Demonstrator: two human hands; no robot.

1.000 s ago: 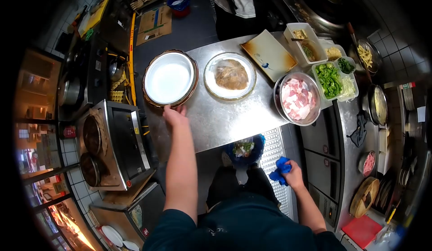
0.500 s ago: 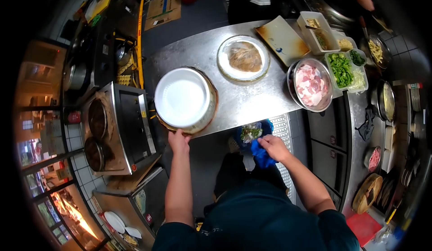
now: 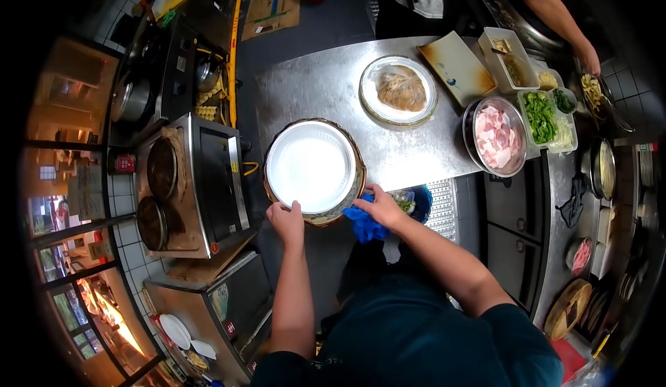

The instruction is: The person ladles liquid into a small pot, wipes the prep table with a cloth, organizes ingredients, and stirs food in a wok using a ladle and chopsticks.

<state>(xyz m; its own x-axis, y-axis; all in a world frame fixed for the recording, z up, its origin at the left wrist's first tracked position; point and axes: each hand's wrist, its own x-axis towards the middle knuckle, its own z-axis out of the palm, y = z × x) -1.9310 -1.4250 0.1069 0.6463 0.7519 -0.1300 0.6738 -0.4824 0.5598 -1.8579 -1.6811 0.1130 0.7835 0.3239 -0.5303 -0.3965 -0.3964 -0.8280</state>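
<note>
A white round plastic bowl point(image 3: 311, 167) sits in a round tray with a brown, dark-edged rim point(image 3: 356, 152), at the near left edge of the steel table. My left hand point(image 3: 286, 222) grips the near rim, thumb on top, its other fingers partly hidden below. My right hand point(image 3: 381, 207) is closed on a crumpled blue cloth or glove point(image 3: 365, 225) and touches the tray's near right side. Below the table edge, a blue bin point(image 3: 422, 202) with green and white scraps is partly hidden behind my right hand.
The steel table point(image 3: 298, 89) also bears a plate with a wrapped brown item point(image 3: 400, 89), a stained board point(image 3: 458, 68), a bowl of raw meat point(image 3: 497, 137) and tubs of cut greens point(image 3: 540, 118). A co-worker's hand point(image 3: 588, 59) is at a pan, far right. An oven point(image 3: 208, 193) stands left.
My right hand, with the blue cloth or glove, has moved left from over the bin to the tray. The tilted bowl and tray now appear more level. The co-worker's hand has moved lower.
</note>
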